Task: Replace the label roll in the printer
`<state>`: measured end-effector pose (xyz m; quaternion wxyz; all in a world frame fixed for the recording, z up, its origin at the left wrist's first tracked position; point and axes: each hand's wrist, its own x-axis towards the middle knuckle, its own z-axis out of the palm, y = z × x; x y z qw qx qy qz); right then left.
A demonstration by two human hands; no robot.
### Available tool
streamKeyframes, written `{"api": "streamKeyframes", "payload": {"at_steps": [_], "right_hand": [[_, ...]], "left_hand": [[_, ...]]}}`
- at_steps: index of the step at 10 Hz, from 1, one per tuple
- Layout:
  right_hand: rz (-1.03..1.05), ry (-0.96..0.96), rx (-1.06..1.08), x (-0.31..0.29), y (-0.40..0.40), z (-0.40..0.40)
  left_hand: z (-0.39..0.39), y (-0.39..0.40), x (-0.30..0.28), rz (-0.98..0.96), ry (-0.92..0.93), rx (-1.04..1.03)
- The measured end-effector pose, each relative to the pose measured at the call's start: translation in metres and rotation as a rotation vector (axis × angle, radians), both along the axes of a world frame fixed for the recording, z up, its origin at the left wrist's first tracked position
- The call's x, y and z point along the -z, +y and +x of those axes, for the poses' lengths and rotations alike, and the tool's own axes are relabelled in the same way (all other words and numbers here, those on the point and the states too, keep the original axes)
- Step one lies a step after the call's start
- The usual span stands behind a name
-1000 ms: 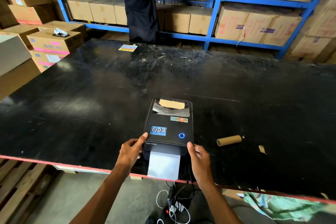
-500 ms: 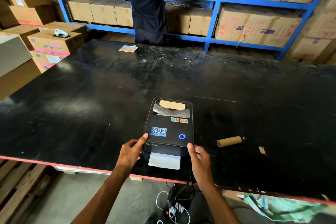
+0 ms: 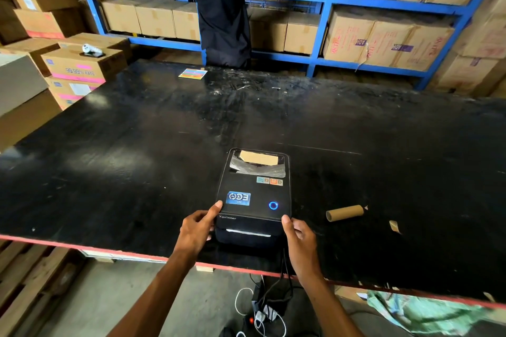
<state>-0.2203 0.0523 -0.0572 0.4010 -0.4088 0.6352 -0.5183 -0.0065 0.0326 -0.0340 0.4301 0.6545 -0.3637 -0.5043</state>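
Note:
A black label printer (image 3: 253, 194) sits with its lid down near the front edge of the black table (image 3: 137, 145). A blue ring light glows on its lid. Through the lid window I see a brown roll core and white label stock. Only a thin white label edge (image 3: 247, 232) shows at the front slot. My left hand (image 3: 198, 227) holds the printer's front left corner, thumb on the lid. My right hand (image 3: 299, 238) grips its front right corner. An empty cardboard core (image 3: 344, 212) lies on the table to the right.
A torn paper scrap (image 3: 394, 226) lies right of the core. A coloured card (image 3: 192, 73) rests at the far edge. A person in dark clothes (image 3: 223, 8) stands at blue shelving with boxes. Cables and a power strip (image 3: 262, 309) hang below the table front.
The white label strip hanging out of the front slot has drawn back into the printer, leaving only a thin edge. Both hands stay on the front corners.

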Motion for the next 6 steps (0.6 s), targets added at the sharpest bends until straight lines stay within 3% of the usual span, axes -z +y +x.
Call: {"api": "streamKeyframes", "payload": {"at_steps": [5,6], "right_hand": [[0.076,-0.006,-0.026,-0.0023,-0.0035,-0.0015],[-0.054,0.200,0.081,-0.0076,-0.0032,0.0000]], "left_hand": [[0.0018,0.0010,0.0017,0.086,0.009,0.005],[0.0056,0.0006,0.0004,0.118,-0.083,0.046]]}}
